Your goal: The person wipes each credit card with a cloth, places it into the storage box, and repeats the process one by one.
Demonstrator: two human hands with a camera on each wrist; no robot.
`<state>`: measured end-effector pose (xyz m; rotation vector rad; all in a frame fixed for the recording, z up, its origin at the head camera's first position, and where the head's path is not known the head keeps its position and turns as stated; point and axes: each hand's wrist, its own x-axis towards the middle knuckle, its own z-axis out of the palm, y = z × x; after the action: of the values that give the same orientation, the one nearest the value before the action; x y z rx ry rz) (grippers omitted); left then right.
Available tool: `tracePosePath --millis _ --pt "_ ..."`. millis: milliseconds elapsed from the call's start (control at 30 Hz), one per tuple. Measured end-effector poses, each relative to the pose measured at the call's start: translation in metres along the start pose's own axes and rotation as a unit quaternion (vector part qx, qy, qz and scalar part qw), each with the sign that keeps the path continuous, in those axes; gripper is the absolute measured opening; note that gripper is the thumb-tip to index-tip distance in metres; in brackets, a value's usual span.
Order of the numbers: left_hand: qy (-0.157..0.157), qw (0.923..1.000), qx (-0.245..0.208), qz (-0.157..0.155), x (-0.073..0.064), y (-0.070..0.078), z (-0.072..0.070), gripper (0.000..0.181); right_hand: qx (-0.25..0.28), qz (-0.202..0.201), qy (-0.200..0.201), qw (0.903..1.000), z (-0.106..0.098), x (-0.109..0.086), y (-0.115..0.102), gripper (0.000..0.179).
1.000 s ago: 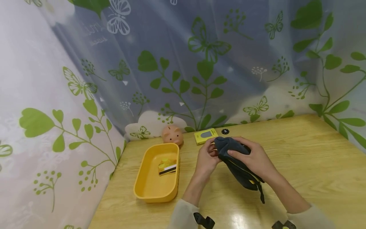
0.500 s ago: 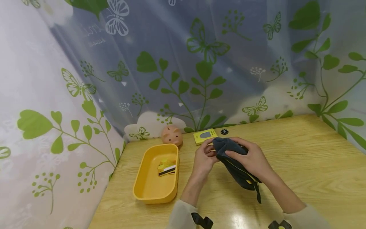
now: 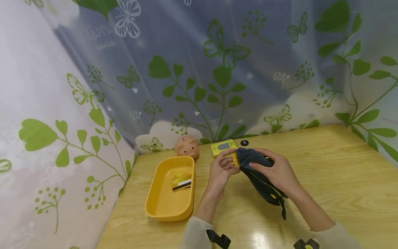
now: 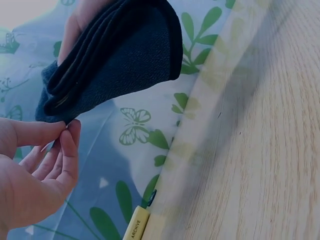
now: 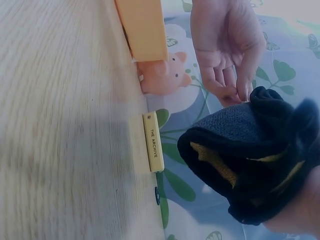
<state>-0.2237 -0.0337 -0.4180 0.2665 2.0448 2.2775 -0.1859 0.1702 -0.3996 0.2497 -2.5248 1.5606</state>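
Note:
A dark blue cloth pouch (image 3: 259, 181) with black edging hangs in the air above the table. My right hand (image 3: 281, 172) grips its upper part from the right, thumb on the near side. In the left wrist view, the thumb and index finger of my left hand (image 4: 37, 167) pinch the edge of the cloth. The head view shows a small yellow patch (image 3: 235, 159) between my left fingers and the pouch; whether it is lining or something else, I cannot tell. In the right wrist view, the pouch (image 5: 225, 125) gapes, with yellow inside.
A yellow tray (image 3: 164, 204) on the left holds a few yellow and striped cards (image 3: 181, 183). Behind it sits a pink piggy bank (image 3: 186, 147). A yellow box (image 3: 223, 147) and a round black chip (image 3: 244, 143) lie at the table's back edge, by the printed curtain (image 3: 186, 41).
My left fingers have shifted slightly and a yellow patch now shows between them and the pouch. The right hand keeps its grip, and the pouch has barely moved.

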Motion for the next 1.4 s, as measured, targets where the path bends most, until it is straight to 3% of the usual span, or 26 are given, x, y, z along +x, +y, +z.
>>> tracePosePath --millis 633,1100,1400 --pt "0.009 0.9995 -0.030 -0.010 0.006 0.000 -0.010 0.059 -0.023 0.039 0.019 0.9988 -0.025 0.007 0.013 0.071" --pt "0.029 0.9993 -0.019 -0.015 0.007 -0.006 -0.014 0.059 -0.009 0.020 0.054 0.9983 -0.029 0.006 0.007 0.069" --pt "0.009 0.9997 -0.011 -0.019 0.007 -0.012 -0.007 0.062 0.016 -0.002 -0.005 0.9999 -0.008 0.001 -0.003 0.066"
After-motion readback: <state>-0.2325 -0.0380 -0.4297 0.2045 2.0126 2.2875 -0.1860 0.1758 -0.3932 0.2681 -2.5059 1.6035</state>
